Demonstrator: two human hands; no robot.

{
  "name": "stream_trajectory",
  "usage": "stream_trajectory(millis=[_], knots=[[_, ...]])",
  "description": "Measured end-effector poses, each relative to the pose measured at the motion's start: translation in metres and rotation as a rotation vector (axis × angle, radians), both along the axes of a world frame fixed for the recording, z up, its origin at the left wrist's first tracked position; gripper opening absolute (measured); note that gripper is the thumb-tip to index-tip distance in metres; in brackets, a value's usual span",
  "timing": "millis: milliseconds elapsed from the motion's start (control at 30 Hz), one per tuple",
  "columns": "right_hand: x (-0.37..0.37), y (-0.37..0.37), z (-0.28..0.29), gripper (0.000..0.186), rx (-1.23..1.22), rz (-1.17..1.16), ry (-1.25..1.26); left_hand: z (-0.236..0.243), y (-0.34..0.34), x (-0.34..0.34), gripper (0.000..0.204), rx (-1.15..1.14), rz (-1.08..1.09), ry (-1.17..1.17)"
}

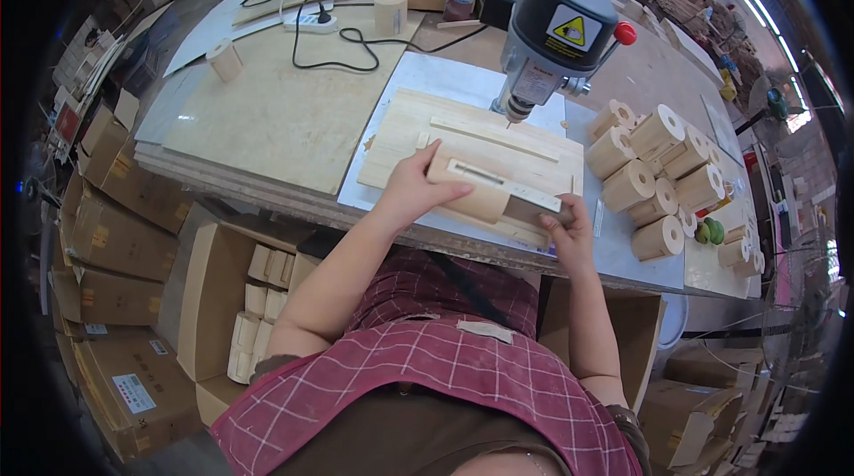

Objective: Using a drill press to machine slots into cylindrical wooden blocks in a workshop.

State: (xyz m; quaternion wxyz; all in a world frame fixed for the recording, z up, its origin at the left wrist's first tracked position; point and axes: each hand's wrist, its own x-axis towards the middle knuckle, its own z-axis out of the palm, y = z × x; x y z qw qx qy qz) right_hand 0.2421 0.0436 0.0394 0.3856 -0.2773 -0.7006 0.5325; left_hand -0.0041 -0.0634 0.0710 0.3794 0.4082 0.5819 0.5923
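"Brown cardboard stood open below the worktop (267, 102), left of the wearer: a box (203, 298) holding wooden pieces (254, 300). What worried you above it?"

"Toward the left edge stood a lone wooden roll (225, 60); a knock could have toppled it. Further right, the power strip (310, 24) and black cord (360, 67) lay near the far edge, and a snagged loop could have dragged the strip."

"And the left hand (411, 191)?"

"Wrapped round a slotted cylinder (485, 202), over the pale board (400, 133) by the middle of the front edge. Had that grip loosened, the curved wood could have rolled."

"What was beside it?"

"A metal-looking bar (536, 198) extended rightward; how deep it sat, I couldn't tell. A crooked pull might have chipped the slot. Behind hung the drill press (551, 40), whose bare bit could have scratched raised knuckles."

"The right hand (572, 229)?"

"Pinching the bar's outer end; sweaty fingers could have let it slip."

"Near the right edge?"

"Heaped rolls (656, 240), mostly on their sides. A bumped elbow could have started them rolling."
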Motion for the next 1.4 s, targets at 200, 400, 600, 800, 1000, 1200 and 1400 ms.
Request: stream_trajectory(millis=[200, 400, 600, 800, 1000, 1200, 1400], knots=[[0.015, 0.038, -0.019, 0.032, 0.381, -0.277, -0.311, -0.030, 0.039, 0.010, 0.087, -0.002, -0.089, 0.180], [0.001, 0.055, 0.008, 0.036, 0.576, -0.391, -0.706, -0.044, 0.050, 0.031, 0.076, 0.033, 0.235, 0.406], [-0.019, 0.076, 0.009, 0.036, 0.396, -0.327, -0.609, -0.054, 0.062, 0.025, 0.066, 0.143, 0.328, 0.411], [-0.032, 0.084, 0.005, 0.036, 0.361, -0.260, -0.601, -0.057, 0.060, 0.013, 0.068, 0.149, 0.322, 0.360], [-0.039, 0.074, 0.012, 0.036, 0.396, -0.288, -0.630, -0.048, 0.053, 0.009, 0.077, 0.071, 0.208, 0.258], [-0.028, 0.087, 0.020, 0.040, 0.351, -0.153, -0.544, -0.064, 0.062, 0.011, 0.078, 0.152, 0.293, 0.306], [-0.039, 0.117, 0.157, 0.048, 0.507, -0.456, -0.382, -0.069, 0.066, 0.010, 0.078, 0.244, 0.332, 0.333]])
